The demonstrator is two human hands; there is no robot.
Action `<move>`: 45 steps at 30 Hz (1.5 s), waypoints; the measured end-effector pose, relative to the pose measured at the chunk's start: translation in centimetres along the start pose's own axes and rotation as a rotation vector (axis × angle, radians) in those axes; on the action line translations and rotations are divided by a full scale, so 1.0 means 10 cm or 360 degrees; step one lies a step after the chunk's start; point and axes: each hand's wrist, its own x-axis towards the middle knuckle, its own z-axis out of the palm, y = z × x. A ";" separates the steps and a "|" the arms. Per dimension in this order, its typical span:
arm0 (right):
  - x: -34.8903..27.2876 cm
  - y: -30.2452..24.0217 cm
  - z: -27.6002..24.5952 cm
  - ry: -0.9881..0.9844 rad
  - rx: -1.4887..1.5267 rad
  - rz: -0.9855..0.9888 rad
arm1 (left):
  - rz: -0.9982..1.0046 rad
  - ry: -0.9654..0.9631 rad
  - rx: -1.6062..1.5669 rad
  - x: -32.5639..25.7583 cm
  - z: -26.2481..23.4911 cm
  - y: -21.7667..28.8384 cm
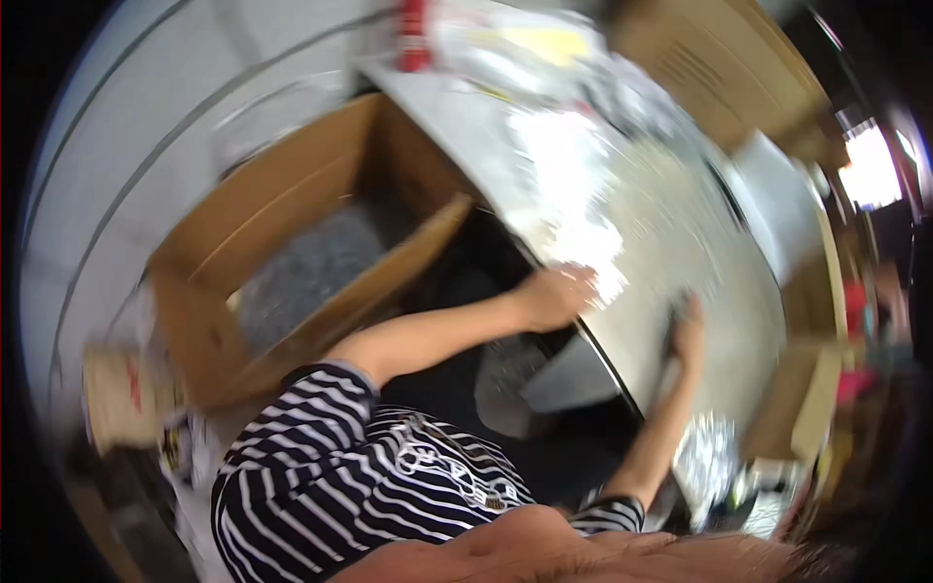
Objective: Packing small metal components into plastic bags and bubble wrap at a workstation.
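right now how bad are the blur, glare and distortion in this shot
In the head view, blur smears the left hand and right hand; there too, white glare washes out detail over the tabletop, and fisheye distortion bends lines on the pale surface at left.

pale-topped table (736, 291) | bright window or lamp (871, 167), upper right | white dark-seamed surface (121, 136), left

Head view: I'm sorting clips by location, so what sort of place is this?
Probably a packing area or small workshop: a large open carton stands beside a worktable with shiny, plastic-looking material on it, and another cardboard box shows beyond.
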 end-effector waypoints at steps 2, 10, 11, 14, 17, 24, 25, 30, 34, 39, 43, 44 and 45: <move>-0.16 -0.59 -0.04 0.0191 0.0012 0.0045 | 0.0066 -0.0147 0.0070 -0.11 -0.12 0.02; -0.78 -1.04 -0.58 0.0076 0.0274 0.0282 | 0.0382 -0.0083 -0.0152 -0.03 -0.11 0.03; -0.82 -1.11 -0.59 0.0071 0.0362 0.0353 | 0.0398 -0.0086 -0.0152 -0.04 -0.11 0.03; -0.90 -1.45 -0.69 0.0324 0.0463 0.0356 | 0.0073 0.0038 -0.0455 -0.02 -0.16 -0.06; -0.94 -1.78 -0.57 0.0481 0.0718 0.0174 | -0.0026 -0.0015 -0.0467 0.20 -0.12 -0.16; -0.20 -2.41 -0.11 0.0053 0.0391 -0.0300 | -0.0630 0.0056 -0.0702 0.71 0.03 -0.69; -0.06 -2.35 0.00 0.0086 0.0338 -0.0248 | -0.0782 0.0106 -0.0779 0.75 -0.01 -0.70; 0.44 -2.20 0.15 0.0190 0.0369 -0.0208 | -0.0721 0.0358 -0.1347 0.51 -0.07 -0.65; 0.34 -2.16 0.04 -0.0097 0.0518 -0.0162 | -0.0827 0.0537 -0.1615 0.48 -0.20 -0.65; 0.13 -2.25 0.05 0.0137 0.0456 -0.0198 | -0.0845 0.0604 -0.1674 0.47 -0.19 -0.61; 0.01 -2.55 -0.09 0.0186 0.0918 0.0166 | -0.0851 0.0688 -0.1564 0.41 -0.12 -0.64; 0.00 -2.60 -0.12 0.0224 0.0987 0.0240 | -0.0853 0.0687 -0.1563 0.42 -0.11 -0.62; 0.01 -2.65 -0.14 0.0262 0.1057 0.0313 | -0.0826 0.0644 -0.1505 0.43 -0.12 -0.60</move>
